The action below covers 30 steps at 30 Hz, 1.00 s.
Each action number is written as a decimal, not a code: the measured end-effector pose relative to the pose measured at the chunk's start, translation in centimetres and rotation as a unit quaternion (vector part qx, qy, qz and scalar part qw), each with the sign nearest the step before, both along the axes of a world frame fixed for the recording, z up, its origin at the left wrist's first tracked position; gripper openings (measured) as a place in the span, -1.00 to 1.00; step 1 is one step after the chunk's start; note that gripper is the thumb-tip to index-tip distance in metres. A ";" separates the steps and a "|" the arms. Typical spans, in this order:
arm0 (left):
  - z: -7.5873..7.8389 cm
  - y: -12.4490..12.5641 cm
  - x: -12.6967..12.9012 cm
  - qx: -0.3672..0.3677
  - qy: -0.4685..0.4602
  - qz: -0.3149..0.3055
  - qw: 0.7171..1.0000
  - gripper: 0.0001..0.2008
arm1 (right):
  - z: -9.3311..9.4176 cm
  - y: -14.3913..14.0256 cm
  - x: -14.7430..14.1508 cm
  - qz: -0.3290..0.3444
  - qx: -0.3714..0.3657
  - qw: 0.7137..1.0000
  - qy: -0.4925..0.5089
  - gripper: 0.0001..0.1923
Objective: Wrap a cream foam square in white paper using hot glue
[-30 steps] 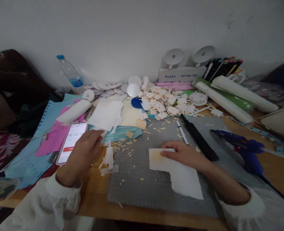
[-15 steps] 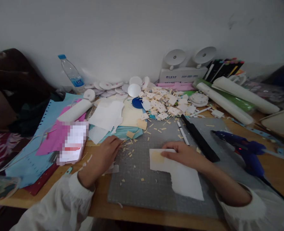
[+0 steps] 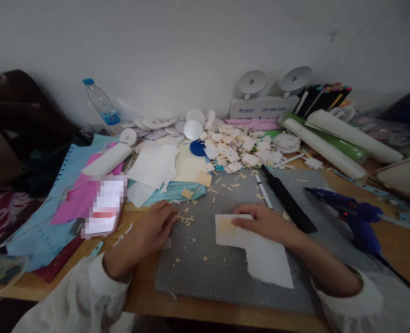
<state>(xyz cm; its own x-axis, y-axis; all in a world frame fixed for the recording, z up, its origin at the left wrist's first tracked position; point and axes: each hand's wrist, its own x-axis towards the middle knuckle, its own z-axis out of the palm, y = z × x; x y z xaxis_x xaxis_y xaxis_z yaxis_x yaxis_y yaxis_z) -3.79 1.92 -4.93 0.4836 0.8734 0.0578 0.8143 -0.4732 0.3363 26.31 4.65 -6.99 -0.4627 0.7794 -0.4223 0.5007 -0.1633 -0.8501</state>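
Note:
My right hand (image 3: 265,223) lies flat on a white sheet of paper (image 3: 264,256) with a tan patch near its top left corner, pressing it onto the grey cutting mat (image 3: 208,273). My left hand (image 3: 149,230) rests at the mat's left edge, fingertips touching small tan paper strips (image 3: 185,218); whether it pinches one I cannot tell. A white paper scrap lies partly under that hand. A phone (image 3: 103,208) sits to its left on pink paper.
A blue glue gun (image 3: 350,215) lies right of the mat. A black ruler (image 3: 287,199) and a pen (image 3: 263,190) lie beyond my right hand. Heaps of small cut cards (image 3: 238,148), white discs, paper rolls (image 3: 325,145) and a water bottle (image 3: 102,107) crowd the back.
My left hand left the phone and moved right to the mat's left edge, onto the tan strips. My right hand and the white sheet stayed put.

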 end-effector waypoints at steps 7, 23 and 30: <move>-2.0 0.2 -0.4 0.062 0.115 -0.073 0.989 -0.78 | 0.1 0.1 -0.1 -0.001 0.008 1.000 -0.005 -0.66; 0.7 0.5 0.4 0.036 0.223 -0.128 0.966 -0.73 | 0.2 0.1 -0.2 0.003 0.018 1.000 -0.011 -0.67; 0.5 0.4 0.6 0.052 0.262 -0.120 0.956 -0.77 | 0.2 0.2 -0.1 0.006 0.016 1.000 -0.011 -0.66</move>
